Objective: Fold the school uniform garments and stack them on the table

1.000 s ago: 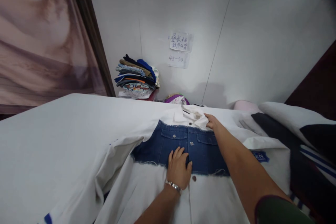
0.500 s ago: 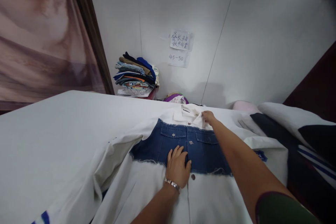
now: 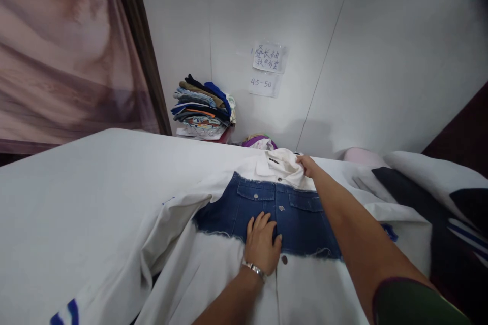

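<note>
A white long-sleeved jacket [image 3: 224, 274] with a dark blue denim chest panel lies front side up on the white table [image 3: 125, 177]. Its buttoned front faces me and its collar points to the far edge. My left hand [image 3: 263, 246], with a metal band at the wrist, rests flat on the denim just left of the button line, fingers stretched out. My right hand [image 3: 306, 164] reaches to the far end and pinches the right side of the jacket's collar. The left sleeve in view is creased and runs toward the lower left corner.
Folded clothes [image 3: 204, 106] are stacked beyond the table's far edge, against the wall. A purple and white bundle [image 3: 259, 142] sits beside them. More garments [image 3: 412, 198] lie at the right. Handwritten paper signs [image 3: 269, 58] hang on the wall; a pinkish curtain [image 3: 72, 51] is at left.
The collar's back edge stands a little higher and more open, with my right hand still on it. My left hand stays on the denim; the whole view has shifted slightly.
</note>
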The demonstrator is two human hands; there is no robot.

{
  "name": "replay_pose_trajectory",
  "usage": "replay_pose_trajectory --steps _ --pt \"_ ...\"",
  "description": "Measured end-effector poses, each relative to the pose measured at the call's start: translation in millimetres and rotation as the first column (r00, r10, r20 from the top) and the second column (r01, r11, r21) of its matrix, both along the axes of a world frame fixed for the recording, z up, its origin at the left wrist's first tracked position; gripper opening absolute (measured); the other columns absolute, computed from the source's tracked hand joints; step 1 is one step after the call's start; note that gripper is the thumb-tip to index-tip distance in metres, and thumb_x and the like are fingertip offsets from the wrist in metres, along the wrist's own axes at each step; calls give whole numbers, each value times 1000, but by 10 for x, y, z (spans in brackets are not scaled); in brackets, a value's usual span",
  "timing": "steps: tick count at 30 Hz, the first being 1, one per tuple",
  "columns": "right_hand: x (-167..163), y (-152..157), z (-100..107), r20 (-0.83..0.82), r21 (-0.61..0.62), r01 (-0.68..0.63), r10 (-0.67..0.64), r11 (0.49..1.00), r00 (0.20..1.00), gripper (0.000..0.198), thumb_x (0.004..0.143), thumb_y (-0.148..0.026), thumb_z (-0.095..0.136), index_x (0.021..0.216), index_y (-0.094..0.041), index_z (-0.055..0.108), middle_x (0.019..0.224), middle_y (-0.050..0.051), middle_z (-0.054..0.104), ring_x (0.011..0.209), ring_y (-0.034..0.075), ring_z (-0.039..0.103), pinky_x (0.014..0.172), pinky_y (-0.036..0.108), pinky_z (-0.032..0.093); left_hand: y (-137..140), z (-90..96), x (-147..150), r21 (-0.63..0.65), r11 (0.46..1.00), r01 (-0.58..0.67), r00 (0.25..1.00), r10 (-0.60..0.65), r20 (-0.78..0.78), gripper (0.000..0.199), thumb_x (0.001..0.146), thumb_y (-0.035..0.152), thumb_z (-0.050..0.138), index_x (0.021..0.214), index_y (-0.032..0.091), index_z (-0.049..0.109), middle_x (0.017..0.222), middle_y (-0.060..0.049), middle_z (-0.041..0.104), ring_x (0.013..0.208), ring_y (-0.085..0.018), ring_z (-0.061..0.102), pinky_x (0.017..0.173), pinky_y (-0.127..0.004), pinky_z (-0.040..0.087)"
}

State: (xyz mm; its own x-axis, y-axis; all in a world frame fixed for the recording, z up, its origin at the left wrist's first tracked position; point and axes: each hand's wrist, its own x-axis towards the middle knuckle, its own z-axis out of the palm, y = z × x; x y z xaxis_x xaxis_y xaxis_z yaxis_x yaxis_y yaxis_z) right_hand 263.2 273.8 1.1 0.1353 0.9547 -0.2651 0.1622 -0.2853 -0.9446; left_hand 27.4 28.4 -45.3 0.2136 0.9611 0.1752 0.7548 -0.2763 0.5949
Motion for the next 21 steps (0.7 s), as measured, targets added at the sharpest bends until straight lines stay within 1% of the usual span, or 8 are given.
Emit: replay_pose_trajectory --steps 2,6,9,12,17,21 --pt "61 -78 58 -74 -34 -18 16 999 997 25 86 -33 56 93 -11 66 80 10 72 69 19 67 65 29 55 4 -4 1 2 1000 2 1000 -2 1 31 81 22 56 111 23 65 137 -6 55 135 -24 39 116 -49 19" --pt "119 -150 163 -155 -31 -16 11 999 988 27 82 -37 62 91 -13 67 77 10 73 69 19 67 67 30 55 12 -8 -6 8 1000 13 1000 -13 -5 31 82 23 54 112 21 65 137 -6 55 135 -23 39 116 -48 19" --pt "127 -139 225 -161 -23 26 -30 999 987 21 80 -31 66 88 -12 67 73 9 72 68 19 66 65 29 54 13 -3 -11 6 1000 18 1000 -17 -19 32 82 23 54 112 21 65 137 -7 54 135 -23 39 117 -47 19" --pt "131 -134 282 -161 -32 56 -61 998 985 16 78 -24 62 88 -11 67 67 8 70 62 18 65 63 28 54 10 3 -9 3 1000 17 1000 -17 -23 32 83 24 53 113 21 65 137 -7 54 135 -23 38 117 -48 19" --pt "114 -206 336 -179 -61 -13 2 998 984 20 77 -20 55 89 -9 67 68 9 70 63 20 66 66 31 54 5 9 -1 7 1000 16 1000 -16 -18 32 83 23 53 112 20 65 138 -7 54 135 -23 38 117 -47 19" --pt "92 -270 334 -126 -60 -54 46 997 991 25 74 -16 57 98 -11 65 71 8 71 63 19 65 65 31 54 8 18 1 1 1000 16 1000 -16 -14 32 83 23 53 112 20 65 138 -8 54 135 -23 38 117 -47 19"
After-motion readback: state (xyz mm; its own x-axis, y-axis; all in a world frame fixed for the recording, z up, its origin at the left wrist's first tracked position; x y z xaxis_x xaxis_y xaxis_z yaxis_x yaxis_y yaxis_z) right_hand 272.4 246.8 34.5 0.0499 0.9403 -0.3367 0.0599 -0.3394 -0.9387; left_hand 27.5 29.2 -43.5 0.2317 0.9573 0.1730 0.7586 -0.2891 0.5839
